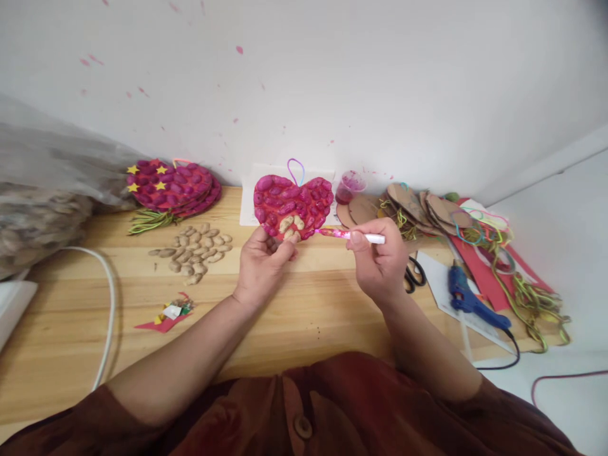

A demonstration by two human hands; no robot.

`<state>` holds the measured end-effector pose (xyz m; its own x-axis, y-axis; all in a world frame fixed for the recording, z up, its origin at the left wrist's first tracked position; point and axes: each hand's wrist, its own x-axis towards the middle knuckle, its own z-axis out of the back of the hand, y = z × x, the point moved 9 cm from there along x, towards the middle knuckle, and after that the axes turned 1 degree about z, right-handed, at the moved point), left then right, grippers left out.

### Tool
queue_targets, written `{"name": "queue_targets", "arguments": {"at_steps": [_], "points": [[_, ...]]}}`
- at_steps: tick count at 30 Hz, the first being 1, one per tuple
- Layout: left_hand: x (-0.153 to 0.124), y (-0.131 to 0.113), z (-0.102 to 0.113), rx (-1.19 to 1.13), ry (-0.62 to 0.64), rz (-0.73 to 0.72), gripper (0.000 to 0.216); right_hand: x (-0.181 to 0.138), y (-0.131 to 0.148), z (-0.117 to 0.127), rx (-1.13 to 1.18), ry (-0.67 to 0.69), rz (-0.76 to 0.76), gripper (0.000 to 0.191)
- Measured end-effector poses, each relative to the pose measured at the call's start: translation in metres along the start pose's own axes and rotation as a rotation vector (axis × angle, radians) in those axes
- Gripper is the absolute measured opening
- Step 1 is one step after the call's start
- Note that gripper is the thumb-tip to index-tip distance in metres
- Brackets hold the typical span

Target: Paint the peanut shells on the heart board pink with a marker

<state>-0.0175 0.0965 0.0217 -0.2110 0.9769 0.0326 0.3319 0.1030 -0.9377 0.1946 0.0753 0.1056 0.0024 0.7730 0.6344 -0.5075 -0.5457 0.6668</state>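
Note:
My left hand (266,263) grips the lower edge of a heart-shaped craft piece (294,199), thumb in front. Peanuts painted magenta cover the piece, and a purple-blue loop stands at its top. Near its bottom sit a few unpainted peanuts (287,223), close to my thumb. In my right hand (382,259) is a white-handled paintbrush (373,239), held in closed fingers. Its pink-stained tip meets the heart's lower right edge. Behind, at the right, stands a clear cup of magenta paint (352,183). A white sheet (247,202) lies behind the heart.
Loose peanuts (194,247) lie left, with finished magenta pieces (175,187) behind them and a bag of peanuts (38,221) farther left. At right are cardboard discs (406,202), black scissors (415,273), a blue glue gun (475,304) with its cord, and tangled green cord (532,301).

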Motion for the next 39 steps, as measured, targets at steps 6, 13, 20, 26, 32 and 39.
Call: {"name": "queue_targets", "arguments": {"at_steps": [6, 13, 20, 26, 32, 39], "points": [[0.000, 0.001, 0.000, 0.009, 0.003, -0.002, 0.031, 0.000, -0.002, -0.001, 0.030, -0.001, -0.013, 0.008], [0.000, -0.002, 0.000, 0.044, 0.006, -0.030, 0.031, 0.000, 0.003, 0.000, -0.034, 0.002, 0.035, 0.002], [-0.002, -0.003, -0.002, 0.193, 0.057, -0.137, 0.025, -0.002, 0.011, -0.005, -0.046, 0.028, 0.074, 0.004], [-0.003, 0.001, 0.000, 0.275, 0.076, -0.175, 0.021, -0.002, 0.016, -0.001, -0.146, -0.018, 0.103, 0.005], [-0.004, 0.000, -0.001, 0.290, 0.087, -0.185, 0.022, -0.004, 0.014, -0.008, -0.103, 0.026, 0.065, 0.008], [-0.004, 0.000, -0.001, 0.287, 0.088, -0.186, 0.022, -0.002, 0.018, -0.005, -0.184, 0.005, 0.110, 0.009]]}}
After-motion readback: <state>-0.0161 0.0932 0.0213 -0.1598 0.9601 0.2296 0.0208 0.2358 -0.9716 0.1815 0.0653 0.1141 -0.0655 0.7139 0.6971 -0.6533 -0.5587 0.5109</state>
